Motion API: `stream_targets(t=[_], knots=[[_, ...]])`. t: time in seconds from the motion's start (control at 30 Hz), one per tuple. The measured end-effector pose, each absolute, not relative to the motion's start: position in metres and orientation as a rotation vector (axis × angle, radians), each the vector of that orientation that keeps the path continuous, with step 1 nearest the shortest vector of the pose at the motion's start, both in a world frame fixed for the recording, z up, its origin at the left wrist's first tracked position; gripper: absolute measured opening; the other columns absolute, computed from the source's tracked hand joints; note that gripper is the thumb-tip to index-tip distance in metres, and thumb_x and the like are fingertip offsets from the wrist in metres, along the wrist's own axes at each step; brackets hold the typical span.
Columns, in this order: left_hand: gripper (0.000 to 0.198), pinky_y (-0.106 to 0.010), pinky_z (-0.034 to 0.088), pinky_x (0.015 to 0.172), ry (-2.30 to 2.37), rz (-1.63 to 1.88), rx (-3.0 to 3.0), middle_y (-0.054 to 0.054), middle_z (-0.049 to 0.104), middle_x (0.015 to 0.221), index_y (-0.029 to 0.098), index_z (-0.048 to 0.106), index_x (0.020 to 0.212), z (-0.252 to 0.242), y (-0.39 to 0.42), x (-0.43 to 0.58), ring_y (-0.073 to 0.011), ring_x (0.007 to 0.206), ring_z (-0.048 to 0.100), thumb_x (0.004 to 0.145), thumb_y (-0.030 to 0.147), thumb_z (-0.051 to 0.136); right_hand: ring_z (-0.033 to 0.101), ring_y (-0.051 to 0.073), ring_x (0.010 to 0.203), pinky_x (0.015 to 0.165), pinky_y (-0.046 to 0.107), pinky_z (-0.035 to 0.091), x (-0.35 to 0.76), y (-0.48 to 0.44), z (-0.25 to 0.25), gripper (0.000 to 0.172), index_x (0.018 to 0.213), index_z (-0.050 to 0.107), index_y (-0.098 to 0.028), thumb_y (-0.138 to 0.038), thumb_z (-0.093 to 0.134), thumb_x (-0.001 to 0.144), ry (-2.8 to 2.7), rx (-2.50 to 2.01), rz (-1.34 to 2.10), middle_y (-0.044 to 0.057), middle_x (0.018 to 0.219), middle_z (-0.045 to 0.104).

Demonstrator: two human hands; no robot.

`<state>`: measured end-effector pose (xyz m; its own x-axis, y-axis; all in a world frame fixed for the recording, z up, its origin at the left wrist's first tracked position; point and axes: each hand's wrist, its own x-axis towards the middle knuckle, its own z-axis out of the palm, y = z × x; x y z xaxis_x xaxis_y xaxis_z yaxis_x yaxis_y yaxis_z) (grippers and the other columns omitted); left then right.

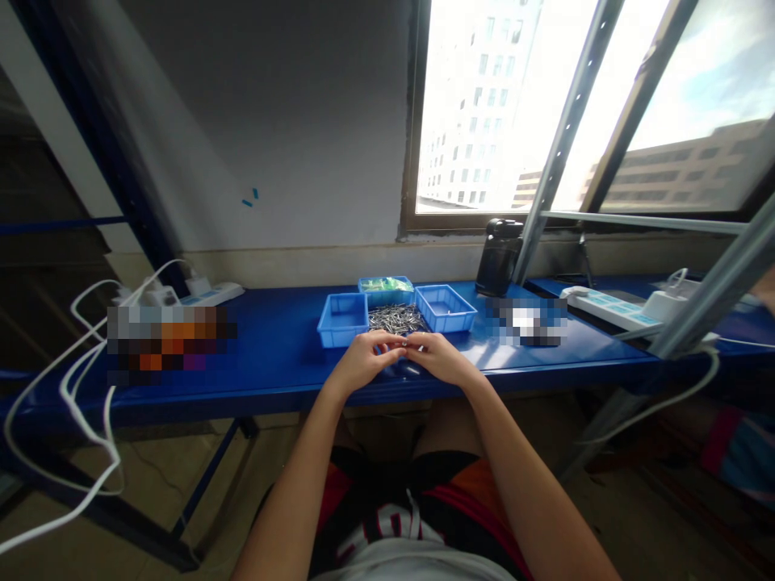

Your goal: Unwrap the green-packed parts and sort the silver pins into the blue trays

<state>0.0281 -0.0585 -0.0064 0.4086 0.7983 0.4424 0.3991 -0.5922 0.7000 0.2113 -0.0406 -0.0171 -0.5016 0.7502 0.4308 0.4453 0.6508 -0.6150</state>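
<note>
My left hand (363, 361) and my right hand (441, 356) meet over the near edge of the blue table (272, 347). Their fingertips pinch together on a small silvery part (404, 345) held between them; its shape is too small to name. Just beyond my fingers lies a heap of small metal pins (396, 319). A blue tray (342, 319) stands left of the heap, another blue tray (446, 308) stands right of it, and a third tray with green pieces (386, 286) sits behind.
A black device (498, 257) stands at the window sill. White power strips lie at the left (209, 292) and right (611, 304), with white cables (78, 387) hanging off the left table edge. A slanted metal frame post (705, 303) crosses the right side.
</note>
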Motion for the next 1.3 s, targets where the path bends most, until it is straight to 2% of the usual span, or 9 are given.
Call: stream_targets(t=[0.43, 0.77, 0.97, 1.3], knots=[[0.04, -0.023, 0.043, 0.06, 1.001, 1.037, 2.115, -0.004, 0.065, 0.082, 0.019, 0.061, 0.113, -0.007, -0.0599, 0.0298, -0.0127, 0.067, 0.054, 0.077, 0.035, 0.056, 0.051, 0.013, 0.064, 0.057, 0.023, 0.039, 0.2117, -0.0417, -0.0178, 0.027, 0.083, 0.066, -0.014, -0.032, 0.047, 0.084, -2.101, -0.937, 0.673, 0.003, 0.07, 0.061], [0.026, -0.023, 0.044, 0.061, 1.105, 1.131, 2.103, -0.002, 0.061, 0.072, 0.015, 0.064, 0.086, -0.0055, -0.0597, 0.0291, -0.0127, 0.065, 0.054, 0.078, 0.037, 0.053, 0.05, 0.012, 0.064, 0.057, 0.022, 0.038, 0.2094, -0.0447, -0.0137, 0.031, 0.078, 0.066, -0.015, -0.041, 0.05, 0.082, -2.102, -0.947, 0.646, 0.001, 0.07, 0.061], [0.027, -0.026, 0.045, 0.065, 1.212, 1.174, 2.084, -0.004, 0.064, 0.075, 0.015, 0.065, 0.085, -0.0063, -0.0577, 0.0288, -0.0157, 0.07, 0.056, 0.078, 0.038, 0.051, 0.049, 0.012, 0.062, 0.056, 0.023, 0.039, 0.2104, -0.0467, -0.0117, 0.03, 0.08, 0.066, -0.015, -0.04, 0.051, 0.081, -2.028, -0.984, 0.657, 0.001, 0.067, 0.059], [0.027, -0.026, 0.044, 0.064, 1.255, 1.1, 2.122, -0.003, 0.066, 0.073, 0.017, 0.066, 0.083, -0.0099, -0.0526, 0.0277, -0.0156, 0.067, 0.057, 0.074, 0.04, 0.055, 0.052, 0.014, 0.066, 0.061, 0.024, 0.04, 0.2133, -0.0483, -0.0107, 0.026, 0.081, 0.065, -0.016, -0.038, 0.051, 0.081, -1.925, -0.966, 0.676, 0.002, 0.071, 0.062]])
